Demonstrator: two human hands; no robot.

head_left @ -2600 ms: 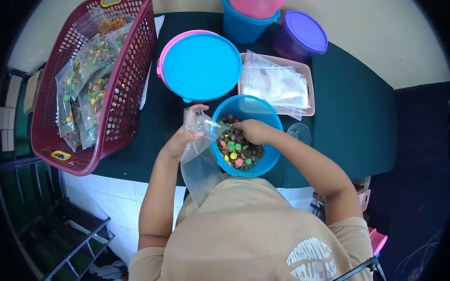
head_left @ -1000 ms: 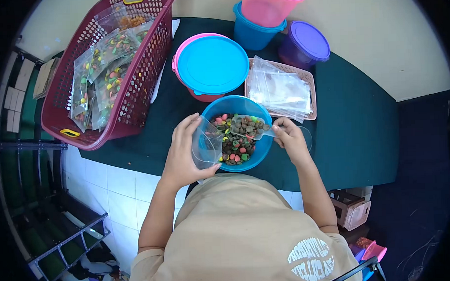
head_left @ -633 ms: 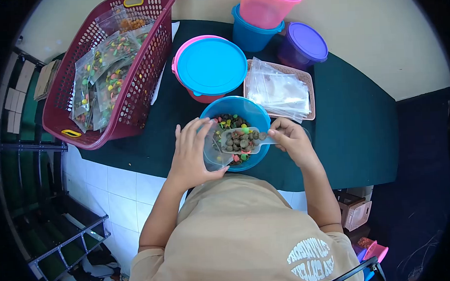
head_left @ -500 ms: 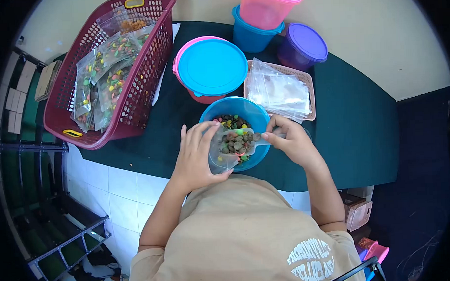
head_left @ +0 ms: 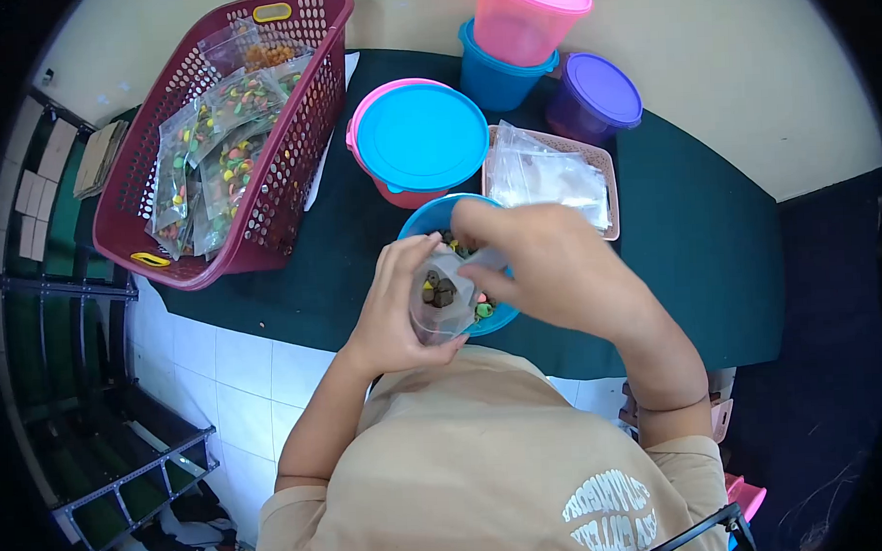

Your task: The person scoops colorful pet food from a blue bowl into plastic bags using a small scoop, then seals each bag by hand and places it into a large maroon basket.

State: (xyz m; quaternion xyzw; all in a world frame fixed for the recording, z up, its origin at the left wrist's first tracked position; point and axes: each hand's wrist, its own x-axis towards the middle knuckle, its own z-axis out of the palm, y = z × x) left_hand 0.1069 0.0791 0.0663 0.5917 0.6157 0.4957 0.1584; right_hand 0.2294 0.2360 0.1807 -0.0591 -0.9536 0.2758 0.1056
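Observation:
My left hand (head_left: 384, 307) is curled around a clear plastic bag (head_left: 445, 324), with its mouth spread above the blue tub (head_left: 427, 214). Dark brown pieces (head_left: 439, 293) show inside the bag. Fingers of my right hand (head_left: 552, 262) grip a translucent scoop (head_left: 457, 267), tipped at the bag's mouth; the hand covers much of its handle. Below, the tub contains colourful and brown small pieces (head_left: 485, 309), partly hidden by both hands and the bag.
A maroon basket (head_left: 228, 254) with several filled bags stands at left. Behind the tub is a container with a blue lid (head_left: 417, 135). A pink tray (head_left: 613, 187) carries flat clear bags (head_left: 554, 181). Stacked pink (head_left: 529, 25) and blue tubs and a purple tub (head_left: 600, 90) stand farther back.
My right hand has swung left and turned over, tipping the scoop into the bag. The brown pieces that lay on the scoop now show in the bag. My left hand stays nearly in place.

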